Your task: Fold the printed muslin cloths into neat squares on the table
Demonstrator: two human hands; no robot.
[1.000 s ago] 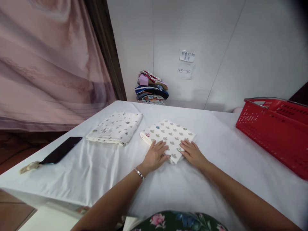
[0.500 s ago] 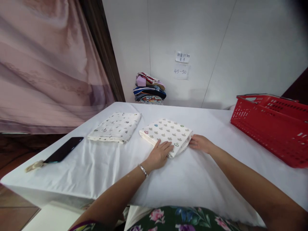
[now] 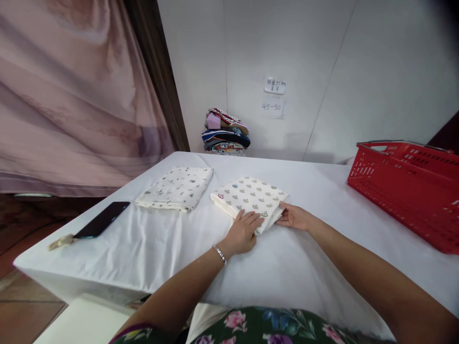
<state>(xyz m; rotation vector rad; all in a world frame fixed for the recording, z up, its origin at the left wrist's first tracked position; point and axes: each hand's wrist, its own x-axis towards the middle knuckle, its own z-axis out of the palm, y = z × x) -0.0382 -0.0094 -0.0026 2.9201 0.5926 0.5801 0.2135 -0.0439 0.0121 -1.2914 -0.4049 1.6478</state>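
A folded cream cloth with grey and coloured prints (image 3: 249, 199) lies on the white table (image 3: 161, 248). My left hand (image 3: 244, 231) rests flat on its near corner, fingers stretched out. My right hand (image 3: 294, 217) sits at the cloth's right edge, its fingers curled against or under the fold. A second folded cloth with small prints (image 3: 177, 187) lies to the left, apart from both hands.
A black phone (image 3: 102, 219) with a strap lies near the table's left edge. A red plastic basket (image 3: 409, 184) stands at the right. A pile of folded clothes (image 3: 225, 131) sits against the far wall. A pink curtain (image 3: 71, 95) hangs at the left.
My right hand has slid from the top of the cloth to its right edge. My left hand stays on the near corner. The view has shifted a little.
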